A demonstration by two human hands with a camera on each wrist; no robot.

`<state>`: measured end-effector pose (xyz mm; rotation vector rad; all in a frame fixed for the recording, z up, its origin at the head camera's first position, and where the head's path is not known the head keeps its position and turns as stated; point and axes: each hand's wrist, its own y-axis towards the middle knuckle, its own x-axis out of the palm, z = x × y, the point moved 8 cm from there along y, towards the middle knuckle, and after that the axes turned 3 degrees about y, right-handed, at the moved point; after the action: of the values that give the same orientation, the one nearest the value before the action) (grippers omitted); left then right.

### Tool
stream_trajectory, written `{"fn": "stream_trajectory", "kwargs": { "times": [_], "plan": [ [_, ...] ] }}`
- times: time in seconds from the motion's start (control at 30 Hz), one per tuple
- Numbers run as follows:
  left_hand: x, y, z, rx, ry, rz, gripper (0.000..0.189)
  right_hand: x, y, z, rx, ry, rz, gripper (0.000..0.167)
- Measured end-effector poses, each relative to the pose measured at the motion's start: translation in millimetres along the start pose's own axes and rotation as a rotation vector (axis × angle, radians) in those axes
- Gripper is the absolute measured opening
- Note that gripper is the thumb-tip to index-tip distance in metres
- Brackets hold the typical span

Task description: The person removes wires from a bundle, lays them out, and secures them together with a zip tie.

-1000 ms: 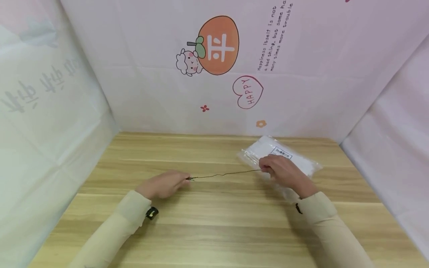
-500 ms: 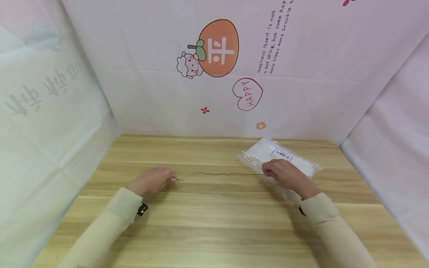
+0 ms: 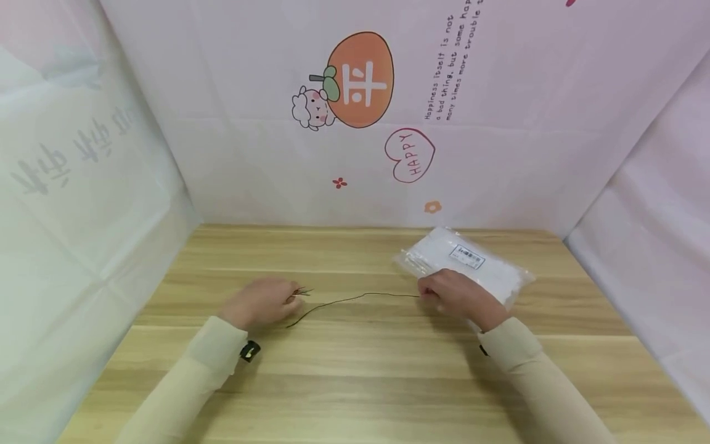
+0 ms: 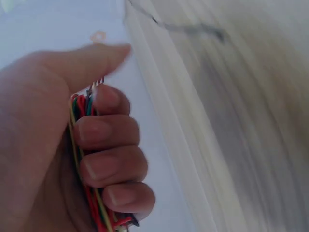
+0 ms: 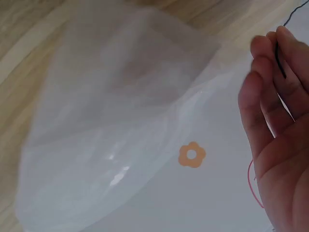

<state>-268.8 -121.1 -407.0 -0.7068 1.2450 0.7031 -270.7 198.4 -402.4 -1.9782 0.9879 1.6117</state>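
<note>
In the left wrist view my left hand curls its fingers round a bundle of thin coloured wires, red, yellow, green and dark. A short tuft of their ends sticks out past the fingertips in the head view. My right hand pinches one end of a single black wire between thumb and fingertips. From there this wire bends leftward, its loose end lying below the left fingers, apart from the bundle. The right wrist view shows a short dark end of the wire inside the fingers.
A clear plastic bag with white contents and a barcode label lies under and behind the right hand. The wooden table is bounded by white printed cloth at the back and both sides.
The black wire has come out of the bundle at the left hand, and its freed end has dropped. The left hand drew away leftward, then came slightly back; the right hand moved a little left.
</note>
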Motion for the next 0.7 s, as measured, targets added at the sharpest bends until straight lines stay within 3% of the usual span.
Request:
{"fn": "stream_trajectory", "kwargs": {
  "times": [0.33,0.6,0.7],
  "plan": [
    [-1.8,23.6,35.9,0.02,0.011,0.104,0.022,-11.9,9.3,-15.7,0.002,-0.115,0.042,0.033],
    [-0.6,37.7,61.4,0.079,0.015,0.126,0.023,-18.7,26.4,-58.2,-0.13,0.003,0.105,0.008],
    [-0.2,40.9,70.7,0.099,0.028,0.127,0.022,-18.4,32.9,-71.6,-0.166,0.032,0.122,0.012]
  ]
}}
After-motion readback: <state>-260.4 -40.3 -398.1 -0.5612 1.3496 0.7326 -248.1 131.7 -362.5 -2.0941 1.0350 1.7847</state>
